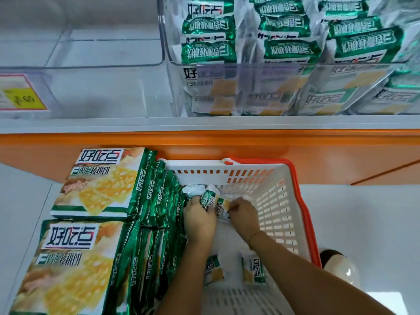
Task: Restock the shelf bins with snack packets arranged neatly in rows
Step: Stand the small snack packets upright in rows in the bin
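Note:
Both hands reach down into a white shopping basket (279,201) with an orange rim. My left hand (198,218) grips a small bunch of green-and-white snack packets (208,196). Beside it my right hand (244,211) pinches another small packet (222,210) lying on the basket floor. Two more loose packets (253,270) lie nearer me in the basket. On the shelf above, a clear bin (250,87) on the right holds several rows of the same packets standing on edge. The clear bin (91,71) to its left holds nothing.
Large green multipack bags (100,183) are stacked at the basket's left side, some flat, several on edge. An orange shelf front (204,142) runs between basket and bins. A yellow price label (21,98) sits on the left bin. The floor is pale.

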The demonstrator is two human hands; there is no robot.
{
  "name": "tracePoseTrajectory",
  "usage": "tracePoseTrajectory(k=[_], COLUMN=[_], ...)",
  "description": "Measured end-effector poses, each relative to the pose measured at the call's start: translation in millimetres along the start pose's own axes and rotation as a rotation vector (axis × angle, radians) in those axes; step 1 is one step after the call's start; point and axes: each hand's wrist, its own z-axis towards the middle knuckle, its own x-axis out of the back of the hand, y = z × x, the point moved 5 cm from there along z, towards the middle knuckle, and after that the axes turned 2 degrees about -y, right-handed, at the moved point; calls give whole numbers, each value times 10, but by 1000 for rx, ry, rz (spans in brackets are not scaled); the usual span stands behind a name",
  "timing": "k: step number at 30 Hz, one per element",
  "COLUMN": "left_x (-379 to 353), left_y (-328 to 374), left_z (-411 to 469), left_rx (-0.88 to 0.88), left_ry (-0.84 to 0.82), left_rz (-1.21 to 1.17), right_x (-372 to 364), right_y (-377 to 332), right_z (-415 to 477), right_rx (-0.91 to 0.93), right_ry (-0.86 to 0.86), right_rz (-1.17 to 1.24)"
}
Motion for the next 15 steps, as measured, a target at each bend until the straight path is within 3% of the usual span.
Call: tracePoseTrajectory(k=[3,6,11,15], left_x=[139,224,252,271], left_y=[-125,-273,-283,-309], left_z=[-165,-308,-364,-368], left_rx=[170,309,299,299], left_ry=[10,-14,-25,-34], left_rz=[-276,-455,-503,-588], right_x=[-6,-135,-274,-138], right_y=[-195,-139,-81,-157], right_z=[215,307,218,158], right_rx=[95,26,81,58], right_ry=[-74,-185,-192,-282], right_rz=[-143,-396,-618,-609])
